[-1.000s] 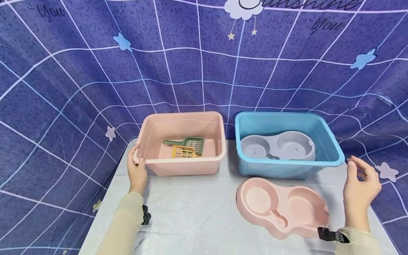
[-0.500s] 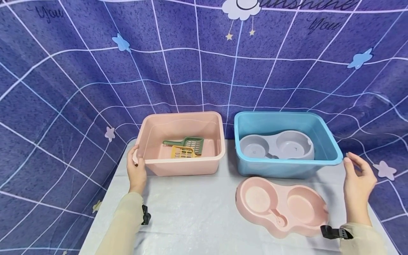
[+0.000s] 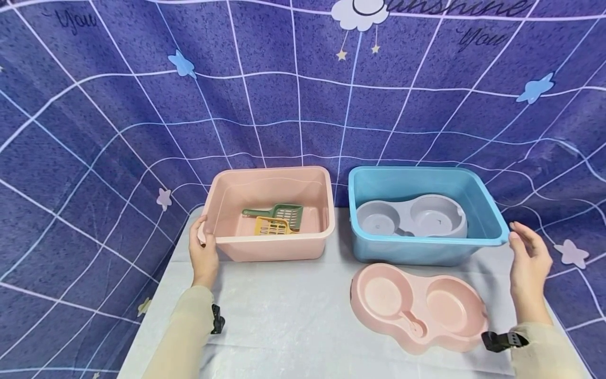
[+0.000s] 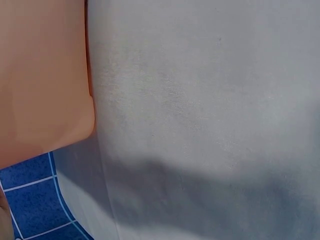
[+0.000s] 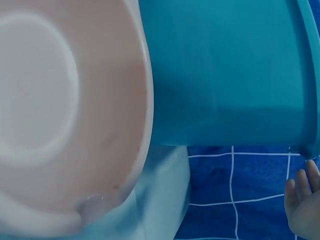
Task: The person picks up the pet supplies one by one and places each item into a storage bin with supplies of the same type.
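Head view: your left hand (image 3: 203,258) holds the lower left corner of the pink tub (image 3: 272,250), left of frame center, fingers along the tub's left side and thumb at its near face. Your right hand (image 3: 530,268), at right of frame, has its fingers slightly bent at the right corner of the blue tub (image 3: 428,252); it is not wrapped round the rim, and you cannot tell how firm any contact is.

Inside the pink tub: 1 green scoop (image 3: 276,212) and 1 yellow scoop (image 3: 272,219), the yellow overlapping the green. Inside the blue tub, right of center: 1 gray double bowl (image 3: 404,211). Below it in the frame, 1 pink double bowl (image 3: 418,295) with 2 wells lies on the pale table (image 3: 279,316). Patterned blue cloth (image 3: 284,97) fills the top.

Right wrist view: pink double bowl at left, blue tub at top, your fingertips at lower right by the tub's corner.
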The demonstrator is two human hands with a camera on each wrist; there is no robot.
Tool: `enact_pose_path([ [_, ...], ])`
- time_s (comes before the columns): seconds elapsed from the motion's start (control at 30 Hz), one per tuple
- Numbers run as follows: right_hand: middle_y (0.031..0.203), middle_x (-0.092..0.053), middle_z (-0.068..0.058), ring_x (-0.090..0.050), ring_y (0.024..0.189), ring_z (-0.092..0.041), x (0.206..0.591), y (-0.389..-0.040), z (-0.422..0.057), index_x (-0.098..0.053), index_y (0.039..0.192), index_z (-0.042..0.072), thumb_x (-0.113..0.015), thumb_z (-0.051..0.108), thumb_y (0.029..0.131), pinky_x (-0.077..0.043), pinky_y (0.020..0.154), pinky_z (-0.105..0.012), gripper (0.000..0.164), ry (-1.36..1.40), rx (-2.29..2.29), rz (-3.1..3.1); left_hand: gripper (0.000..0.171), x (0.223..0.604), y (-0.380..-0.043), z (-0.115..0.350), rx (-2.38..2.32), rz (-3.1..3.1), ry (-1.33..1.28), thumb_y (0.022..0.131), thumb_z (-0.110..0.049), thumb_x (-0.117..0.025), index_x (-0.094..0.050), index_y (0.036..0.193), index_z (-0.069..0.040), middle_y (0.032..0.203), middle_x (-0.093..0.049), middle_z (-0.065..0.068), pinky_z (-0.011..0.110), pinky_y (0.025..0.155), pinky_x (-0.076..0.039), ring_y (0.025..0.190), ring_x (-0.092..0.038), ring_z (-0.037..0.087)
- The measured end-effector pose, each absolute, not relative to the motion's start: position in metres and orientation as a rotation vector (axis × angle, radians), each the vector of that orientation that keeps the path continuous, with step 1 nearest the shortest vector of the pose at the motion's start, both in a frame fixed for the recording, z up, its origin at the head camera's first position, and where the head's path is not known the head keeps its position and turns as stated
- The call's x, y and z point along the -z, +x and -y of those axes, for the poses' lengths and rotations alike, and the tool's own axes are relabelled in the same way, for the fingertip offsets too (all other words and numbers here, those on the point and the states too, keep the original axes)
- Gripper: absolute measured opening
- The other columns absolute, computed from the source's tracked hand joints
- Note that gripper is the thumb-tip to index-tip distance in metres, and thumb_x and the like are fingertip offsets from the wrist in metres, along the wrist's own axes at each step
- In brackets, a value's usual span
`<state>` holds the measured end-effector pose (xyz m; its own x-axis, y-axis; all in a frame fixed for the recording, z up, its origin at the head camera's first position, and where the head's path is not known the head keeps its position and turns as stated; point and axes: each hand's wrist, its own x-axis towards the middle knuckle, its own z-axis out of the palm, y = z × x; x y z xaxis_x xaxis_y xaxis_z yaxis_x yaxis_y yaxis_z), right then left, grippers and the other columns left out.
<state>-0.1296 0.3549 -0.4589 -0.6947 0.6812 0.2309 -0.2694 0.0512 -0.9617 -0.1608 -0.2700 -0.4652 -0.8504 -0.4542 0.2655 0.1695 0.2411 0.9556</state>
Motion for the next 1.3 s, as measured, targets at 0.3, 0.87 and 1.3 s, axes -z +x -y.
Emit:
enact_pose_path([
  [0.3, 0.116, -0.069, 0.006, -0.057, 0.107, -0.006, 0.463, -0.135, -0.36, -0.07, 0.123, 0.012, -0.06, 0.002, 0.095, -0.041, 0.085, -0.009, 0.031, -0.42, -1.728, 1.745, 0.044, 0.464, -0.16, 0.269, 1.635, 2.027, 0.265, 0.097, -0.003, -0.041, -0.045, 0.141, -0.001, 0.149, -0.042, 0.013, 0.019, 0.094, -0.037, 0.126, -0.044, 0.024],
  [0.87, 0.104, -0.066, 0.011, -0.056, 0.096, -0.003, 0.465, -0.147, -0.361, -0.069, 0.125, 0.012, -0.062, 0.006, 0.095, -0.041, 0.077, -0.01, 0.031, -0.554, -1.894, 1.652, 0.044, 0.462, -0.158, 0.265, 1.608, 2.064, 0.285, 0.099, -0.005, -0.041, -0.045, 0.142, -0.001, 0.15, -0.041, 0.013, 0.019, 0.096, -0.037, 0.127, -0.043, 0.022],
  [1.3, 0.111, -0.066, 0.012, -0.053, 0.102, -0.006, 0.467, -0.159, -0.354, -0.07, 0.124, 0.014, -0.064, 0.006, 0.094, -0.038, 0.082, -0.009, 0.032, -0.571, -1.881, 1.659, 0.043, 0.462, -0.158, 0.266, 1.611, 2.06, 0.27, 0.1, -0.005, -0.041, -0.044, 0.143, -0.001, 0.15, -0.041, 0.013, 0.02, 0.097, -0.038, 0.129, -0.043, 0.022],
])
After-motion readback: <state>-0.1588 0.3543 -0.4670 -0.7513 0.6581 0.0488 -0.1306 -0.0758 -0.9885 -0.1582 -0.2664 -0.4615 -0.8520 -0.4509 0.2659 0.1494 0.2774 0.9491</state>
